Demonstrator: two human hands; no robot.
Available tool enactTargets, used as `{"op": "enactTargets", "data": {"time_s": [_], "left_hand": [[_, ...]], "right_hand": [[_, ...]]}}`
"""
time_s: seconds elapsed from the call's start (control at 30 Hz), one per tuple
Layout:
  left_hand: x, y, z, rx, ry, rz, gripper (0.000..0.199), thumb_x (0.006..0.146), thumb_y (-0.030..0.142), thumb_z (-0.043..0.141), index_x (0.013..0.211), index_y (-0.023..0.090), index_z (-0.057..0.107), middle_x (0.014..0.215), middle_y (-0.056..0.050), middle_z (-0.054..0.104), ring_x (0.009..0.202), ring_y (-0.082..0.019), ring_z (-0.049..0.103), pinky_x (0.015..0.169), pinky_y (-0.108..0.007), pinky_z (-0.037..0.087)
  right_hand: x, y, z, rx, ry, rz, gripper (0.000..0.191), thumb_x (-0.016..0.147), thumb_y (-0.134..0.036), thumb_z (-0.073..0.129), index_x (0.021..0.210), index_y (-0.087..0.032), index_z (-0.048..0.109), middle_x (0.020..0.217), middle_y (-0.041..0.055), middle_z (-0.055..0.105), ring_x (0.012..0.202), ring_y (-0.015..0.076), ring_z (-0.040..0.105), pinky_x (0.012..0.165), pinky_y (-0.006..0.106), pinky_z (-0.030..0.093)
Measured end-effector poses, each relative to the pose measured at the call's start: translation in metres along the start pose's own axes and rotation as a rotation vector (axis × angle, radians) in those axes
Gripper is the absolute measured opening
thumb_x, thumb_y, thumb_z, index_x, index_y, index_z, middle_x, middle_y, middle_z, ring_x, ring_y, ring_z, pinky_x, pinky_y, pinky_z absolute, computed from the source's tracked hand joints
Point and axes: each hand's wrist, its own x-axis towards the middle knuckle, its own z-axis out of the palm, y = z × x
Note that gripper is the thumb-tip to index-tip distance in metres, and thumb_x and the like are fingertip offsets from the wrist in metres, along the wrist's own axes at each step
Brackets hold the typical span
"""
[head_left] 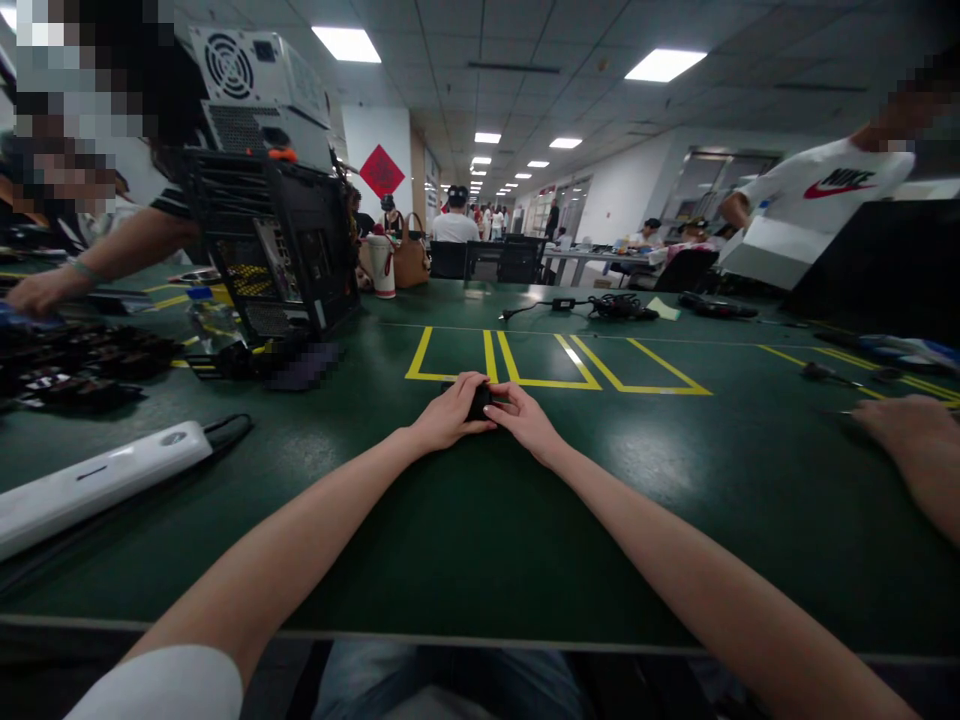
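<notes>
Both my hands meet over the middle of a dark green table (480,540), just in front of the yellow tape outlines. A small black object (481,402) sits between them, mostly covered by fingers, so its kind cannot be made out. My left hand (451,412) wraps round its left side with the fingers over the top. From the right, my right hand (523,418) pinches its edge between thumb and fingers.
A computer case (281,240) carrying power supplies stands at the left behind a plastic bottle (214,320). A white power strip (105,480) lies at near left. Coiled black cables (619,306) lie beyond the tape. Other people's hands (911,445) (49,290) reach in from both sides.
</notes>
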Motion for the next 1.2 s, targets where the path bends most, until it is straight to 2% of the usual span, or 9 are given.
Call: {"op": "enactTargets", "data": {"time_s": [0.3, 0.4, 0.53, 0.77, 1.03, 1.2], "left_hand": [[-0.0014, 0.0007, -0.0013, -0.01, 0.003, 0.003, 0.059, 0.071, 0.043, 0.055, 0.117, 0.021, 0.026, 0.12, -0.011, 0.035, 0.108, -0.025, 0.041, 0.082, -0.042, 0.044], [-0.0016, 0.0009, -0.0016, -0.008, 0.003, 0.008, 0.058, 0.072, 0.043, 0.054, 0.117, 0.021, 0.026, 0.119, -0.011, 0.035, 0.107, -0.025, 0.042, 0.081, -0.041, 0.044], [-0.0018, 0.0008, -0.0012, -0.008, 0.013, -0.002, 0.058, 0.071, 0.043, 0.055, 0.116, 0.021, 0.027, 0.119, -0.01, 0.036, 0.108, -0.025, 0.042, 0.082, -0.042, 0.043], [-0.0014, -0.0014, -0.0002, -0.039, 0.007, -0.016, 0.057, 0.071, 0.042, 0.055, 0.117, 0.022, 0.027, 0.118, -0.01, 0.036, 0.105, -0.025, 0.043, 0.08, -0.043, 0.044], [-0.0008, -0.0013, -0.0009, -0.019, -0.001, -0.014, 0.058, 0.071, 0.043, 0.054, 0.117, 0.022, 0.026, 0.118, -0.009, 0.035, 0.106, -0.025, 0.043, 0.08, -0.041, 0.045], [-0.0006, -0.0012, -0.0004, -0.012, 0.004, -0.01, 0.058, 0.072, 0.043, 0.054, 0.117, 0.021, 0.026, 0.118, -0.01, 0.035, 0.104, -0.024, 0.044, 0.079, -0.04, 0.045]], "right_hand": [[0.0021, 0.0007, 0.0018, -0.088, 0.091, 0.003, 0.024, 0.069, -0.034, 0.056, 0.089, -0.02, 0.054, 0.093, 0.0018, 0.056, 0.085, 0.0148, 0.055, 0.076, 0.031, 0.046], [0.0033, 0.0021, 0.0015, -0.09, 0.09, -0.024, 0.028, 0.069, -0.03, 0.057, 0.095, -0.021, 0.054, 0.098, 0.0027, 0.056, 0.091, 0.0152, 0.054, 0.081, 0.032, 0.044], [0.0051, 0.0039, 0.0007, -0.052, 0.055, 0.031, 0.033, 0.069, -0.03, 0.057, 0.101, -0.02, 0.053, 0.103, 0.0045, 0.057, 0.092, 0.0159, 0.055, 0.085, 0.034, 0.042], [0.0035, 0.004, -0.0011, 0.01, 0.023, 0.0, 0.032, 0.064, -0.022, 0.062, 0.095, -0.02, 0.053, 0.103, 0.0029, 0.055, 0.094, 0.0151, 0.054, 0.089, 0.033, 0.04], [0.0026, 0.0035, 0.0014, -0.014, 0.062, -0.035, 0.02, 0.068, -0.026, 0.058, 0.087, -0.02, 0.054, 0.093, 0.0016, 0.056, 0.09, 0.0145, 0.055, 0.085, 0.033, 0.043], [0.003, 0.0039, 0.0007, -0.031, 0.06, -0.015, 0.031, 0.069, -0.024, 0.058, 0.099, -0.021, 0.051, 0.104, 0.0034, 0.054, 0.096, 0.0158, 0.053, 0.088, 0.034, 0.041]]}}
